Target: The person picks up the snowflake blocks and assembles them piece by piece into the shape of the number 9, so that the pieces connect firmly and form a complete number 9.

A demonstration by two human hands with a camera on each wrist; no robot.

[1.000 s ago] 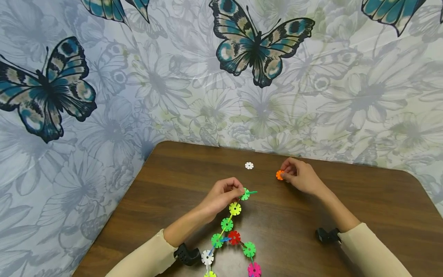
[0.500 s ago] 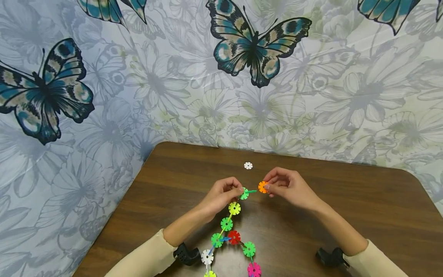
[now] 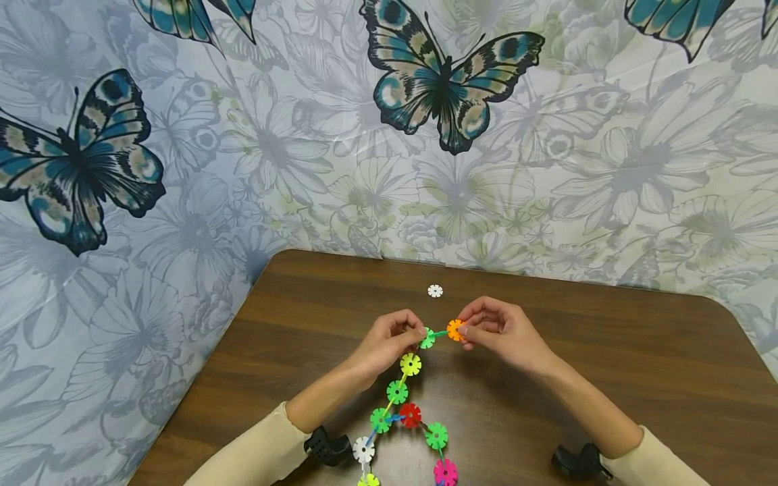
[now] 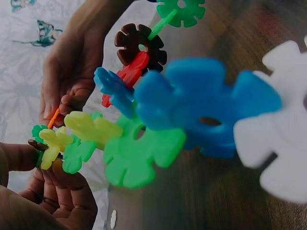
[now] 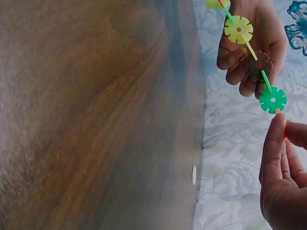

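Note:
My left hand (image 3: 384, 347) pinches the far end of a chain of interlocking plastic discs, with its fingertips at a brown disc (image 5: 260, 66). Beside those fingertips is a light green disc (image 3: 428, 338). A darker green disc (image 5: 273, 100) sticks out edge-on to the right in the head view. My right hand (image 3: 507, 334) pinches an orange disc (image 3: 453, 329), which meets that darker green disc's edge. How deeply their slots engage cannot be told. Toward me the chain continues through yellow, green and white discs, with a branch through a red disc (image 3: 410, 415).
A loose white disc (image 3: 435, 291) lies on the brown wooden table (image 3: 608, 351) near its back edge. Behind it hangs a butterfly-patterned cloth (image 3: 292, 148). The chain's near part, with a pink disc (image 3: 446, 472), runs out of the head view's bottom edge.
My right hand has brought the orange disc leftward and toward me, from the back of the table to the chain's end. My left hand has stayed nearly still, pinching the chain.

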